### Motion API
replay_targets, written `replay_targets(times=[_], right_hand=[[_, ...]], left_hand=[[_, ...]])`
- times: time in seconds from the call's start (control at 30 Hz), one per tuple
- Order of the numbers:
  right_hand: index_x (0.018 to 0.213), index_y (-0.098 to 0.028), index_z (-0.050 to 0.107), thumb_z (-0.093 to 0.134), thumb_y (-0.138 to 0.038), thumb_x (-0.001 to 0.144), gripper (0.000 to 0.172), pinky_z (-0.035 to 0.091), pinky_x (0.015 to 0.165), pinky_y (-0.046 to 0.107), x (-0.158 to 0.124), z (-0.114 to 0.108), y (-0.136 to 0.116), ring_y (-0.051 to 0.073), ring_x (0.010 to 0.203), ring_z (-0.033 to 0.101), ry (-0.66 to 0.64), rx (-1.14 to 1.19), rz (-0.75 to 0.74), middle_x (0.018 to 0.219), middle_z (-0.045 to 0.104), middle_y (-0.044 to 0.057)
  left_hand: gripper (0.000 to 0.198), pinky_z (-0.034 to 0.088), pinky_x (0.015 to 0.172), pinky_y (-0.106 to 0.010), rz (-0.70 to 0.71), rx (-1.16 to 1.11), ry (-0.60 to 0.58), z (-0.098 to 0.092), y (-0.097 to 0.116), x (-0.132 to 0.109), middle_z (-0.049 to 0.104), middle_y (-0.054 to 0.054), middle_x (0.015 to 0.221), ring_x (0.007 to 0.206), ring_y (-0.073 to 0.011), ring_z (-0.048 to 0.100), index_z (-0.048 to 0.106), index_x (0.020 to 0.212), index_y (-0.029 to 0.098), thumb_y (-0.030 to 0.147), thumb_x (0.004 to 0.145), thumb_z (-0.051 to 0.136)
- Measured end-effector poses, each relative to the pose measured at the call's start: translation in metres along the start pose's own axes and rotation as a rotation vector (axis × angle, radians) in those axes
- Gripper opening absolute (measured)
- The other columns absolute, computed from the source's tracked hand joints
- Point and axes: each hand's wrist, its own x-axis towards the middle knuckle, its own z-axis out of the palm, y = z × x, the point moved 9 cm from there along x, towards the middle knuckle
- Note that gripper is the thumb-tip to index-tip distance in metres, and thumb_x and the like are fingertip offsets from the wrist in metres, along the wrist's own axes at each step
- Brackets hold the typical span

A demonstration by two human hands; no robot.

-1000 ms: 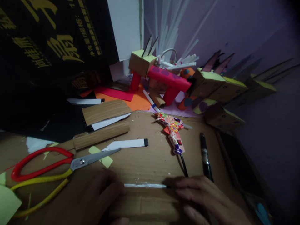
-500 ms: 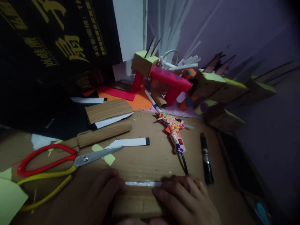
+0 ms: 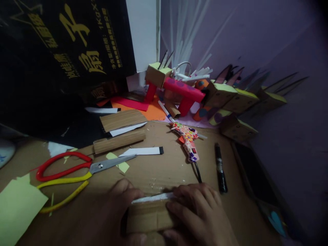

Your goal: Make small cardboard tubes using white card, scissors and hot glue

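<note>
My left hand (image 3: pixel 112 212) and my right hand (image 3: pixel 200 215) press from both sides on a brown wood-grain paper piece (image 3: pixel 150 217) lying on the cardboard sheet (image 3: pixel 164 171). A white strip (image 3: pixel 153 197) runs along its far edge. Both hands' fingers curl over the piece. Red-and-yellow-handled scissors (image 3: pixel 77 171) lie to the left of my left hand. A floral-patterned glue gun (image 3: pixel 188 140) and a black marker (image 3: pixel 219 167) lie beyond my right hand.
A wood-grain roll (image 3: pixel 119 140), a white strip with a black end (image 3: pixel 143 151) and light green paper (image 3: pixel 17 205) lie on the cardboard. At the back stand a red paper-tube figure (image 3: pixel 179 89), cardboard boxes with green tops (image 3: pixel 230 94) and a black printed box (image 3: pixel 64 51).
My right hand slid left along the white strip onto the wood-grain piece. The strip's far edge lifted slightly. The camera view shifted a little.
</note>
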Motion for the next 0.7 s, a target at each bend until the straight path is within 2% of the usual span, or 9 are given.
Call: replay_targets(times=[0.1,0.17,0.27,0.4,0.5,0.6,0.7], right_hand=[[0.081,-0.021,0.064,0.054,-0.042,0.082,0.024,0.035,0.077,0.038,-0.003,-0.003,-0.002,0.021,0.078,0.054,0.065,0.037,0.043,0.083,0.065,0.004],[0.083,-0.021,0.064,0.055,-0.039,0.081,0.02,0.034,0.084,0.041,-0.004,-0.003,-0.005,0.022,0.084,0.055,0.057,0.061,0.033,0.088,0.065,0.004],[0.085,-0.021,0.062,0.061,-0.036,0.075,0.018,0.032,0.09,0.044,-0.005,-0.005,-0.008,0.024,0.091,0.055,0.026,0.079,0.006,0.095,0.065,0.005],[0.089,-0.02,0.058,0.067,-0.029,0.068,0.024,0.032,0.093,0.046,-0.008,-0.007,-0.012,0.026,0.099,0.054,-0.035,0.106,-0.015,0.104,0.063,0.007],[0.089,-0.019,0.055,0.068,-0.021,0.066,0.027,0.033,0.094,0.046,-0.01,-0.004,-0.014,0.026,0.102,0.054,-0.111,0.162,0.016,0.108,0.062,0.01],[0.082,-0.02,0.052,0.066,-0.016,0.066,0.022,0.035,0.093,0.044,-0.012,-0.006,-0.014,0.023,0.094,0.059,-0.11,0.233,0.069,0.1,0.065,0.008],[0.08,-0.021,0.05,0.066,-0.015,0.067,0.02,0.035,0.092,0.043,-0.015,-0.008,-0.016,0.021,0.088,0.06,-0.083,0.241,0.064,0.089,0.065,0.005]], left_hand=[[0.028,0.045,0.04,-0.022,0.072,-0.007,-0.146,0.009,0.011,-0.002,0.065,0.006,0.077,0.05,-0.014,0.061,0.061,0.082,0.03,0.024,0.055,0.056],[0.025,0.048,0.044,-0.021,0.103,-0.02,-0.178,0.011,0.015,-0.005,0.065,0.003,0.084,0.059,-0.0155,0.064,0.06,0.083,0.028,0.025,0.059,0.056],[0.022,0.05,0.048,-0.021,0.106,-0.033,-0.169,0.011,0.016,-0.009,0.063,0.001,0.092,0.069,-0.017,0.065,0.059,0.081,0.027,0.024,0.06,0.056],[0.029,0.052,0.062,-0.027,0.056,-0.041,-0.171,0.014,0.017,-0.016,0.061,-0.002,0.098,0.084,-0.021,0.062,0.055,0.082,0.025,0.014,0.055,0.055],[0.033,0.05,0.065,-0.032,0.059,-0.066,-0.171,0.018,0.019,-0.024,0.062,-0.003,0.096,0.083,-0.0225,0.061,0.052,0.085,0.024,0.009,0.056,0.054],[0.038,0.048,0.07,-0.036,0.124,-0.108,-0.136,0.019,0.024,-0.029,0.06,-0.003,0.093,0.084,-0.0231,0.058,0.049,0.089,0.024,0.006,0.057,0.056],[0.046,0.046,0.077,-0.036,0.239,-0.154,-0.105,0.017,0.031,-0.032,0.057,-0.003,0.097,0.09,-0.0224,0.055,0.045,0.101,0.025,0.006,0.061,0.058]])
